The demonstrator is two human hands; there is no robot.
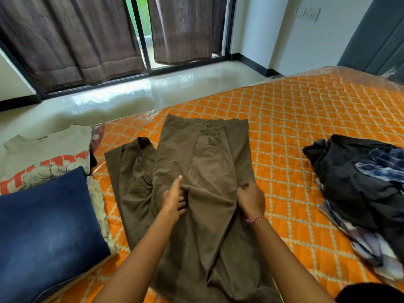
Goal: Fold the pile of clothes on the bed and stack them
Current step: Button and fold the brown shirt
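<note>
Brown trousers spread on orange quilted bed, both hands on them.
Bed [306, 119] stands beside a glossy pale floor [153, 92], brown curtains [72, 40] over a glass door. Brown trousers [203, 167] lie flat under both hands, waistband beyond the fingertips. Left hand [175, 199] fingers extended, pressing the cloth; right hand [251, 199] fingers curled, pinching a fold. Folded stack [48, 193] left of the left hand, unfolded pile [358, 182] right of the right.
</note>
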